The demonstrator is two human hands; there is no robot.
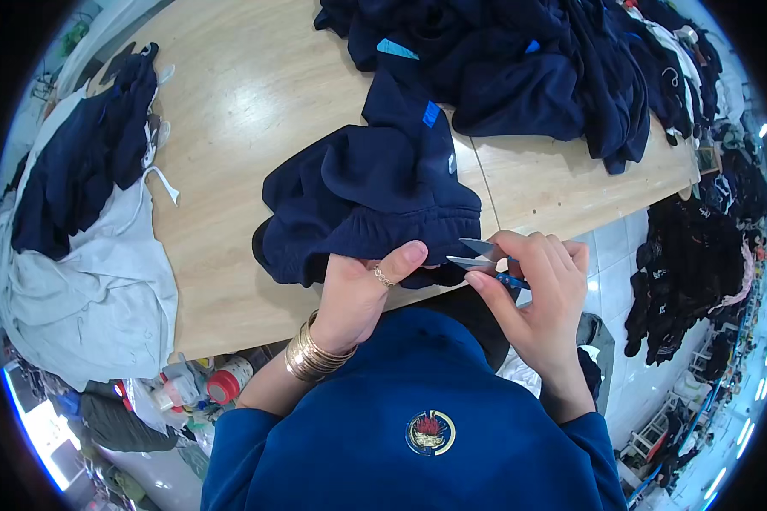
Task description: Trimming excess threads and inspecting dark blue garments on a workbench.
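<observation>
A navy garment point(349, 175) with a gathered, stitched waistband lies bunched at the table's front edge. My left hand point(354, 294) is closed on the waistband's near edge. Its thumb is on top, and the fingers are hidden under the cloth. In my right hand point(541, 289) is a small pair of thread snips point(473, 262) with a blue handle. The snips' blades are apart and point left, beside the waistband's right end. Whether they touch the cloth, I cannot tell. A bright blue patch point(431, 114) shows on the dark cloth just beyond the garment.
Heaped navy garments point(520, 77) cover the far right of the pale wooden table point(222, 170). White cloth point(94, 298) and a navy piece point(94, 153) drape over its left side. Black clothes point(690, 272) are piled beyond the right edge. A red-lidded container point(226, 383) stands below the front left.
</observation>
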